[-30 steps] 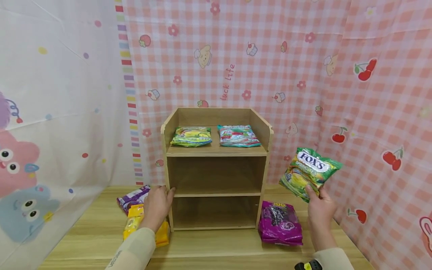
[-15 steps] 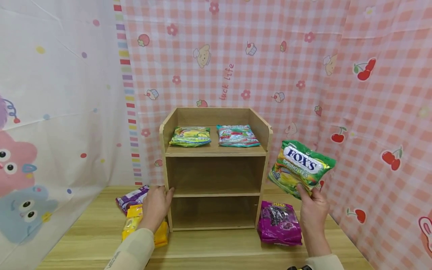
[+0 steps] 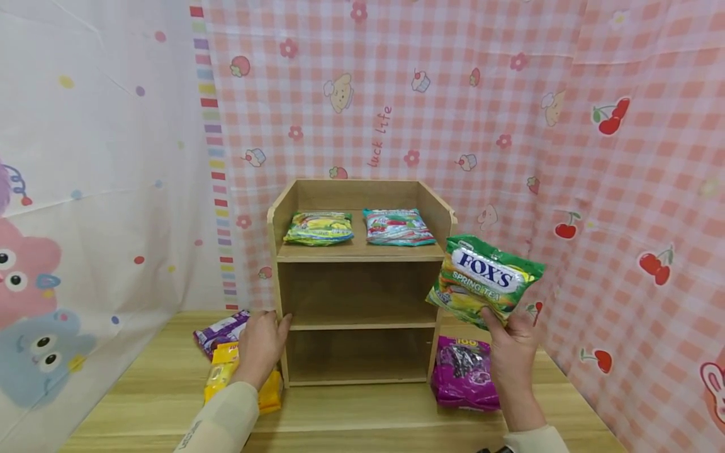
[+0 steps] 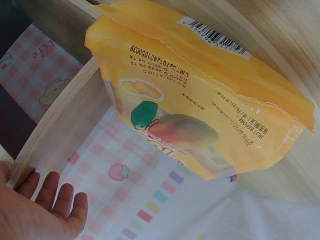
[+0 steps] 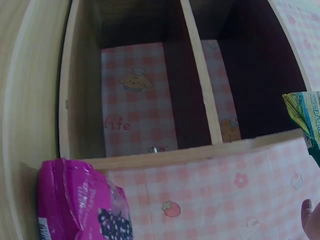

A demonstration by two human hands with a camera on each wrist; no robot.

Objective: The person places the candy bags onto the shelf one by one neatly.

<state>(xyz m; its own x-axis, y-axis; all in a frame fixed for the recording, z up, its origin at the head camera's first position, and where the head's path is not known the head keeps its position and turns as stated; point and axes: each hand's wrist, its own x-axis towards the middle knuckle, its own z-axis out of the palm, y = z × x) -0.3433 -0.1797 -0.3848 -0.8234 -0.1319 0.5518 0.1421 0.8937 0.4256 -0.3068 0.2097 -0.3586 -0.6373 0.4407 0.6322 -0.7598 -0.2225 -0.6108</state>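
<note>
A green candy bag (image 3: 481,277) labelled FOX'S Spring Tea is pinched at its lower edge by my right hand (image 3: 512,352), thumb across its front. It is raised near the right side of a three-tier wooden shelf (image 3: 362,258), overlapping the upright in the head view. Only a corner of this bag shows at the right border of the right wrist view. My left hand (image 3: 262,345) grips the shelf's left side panel (image 4: 55,115), fingers on its outer face. Right behind that hand is a yellow mango candy bag (image 4: 185,130), standing on the table.
On the shelf's top tier lie a yellow-green candy bag (image 3: 320,228) and a teal-and-red one (image 3: 399,227). A magenta candy bag (image 3: 464,377) stands by the shelf's right foot. Behind the yellow bag lies a purple bag (image 3: 219,332). Printed curtains surround the wooden table (image 3: 351,421).
My right hand has moved left with the green candy bag, bringing it from well beside the shelf to its right edge. The left hand stays on the shelf's side panel.
</note>
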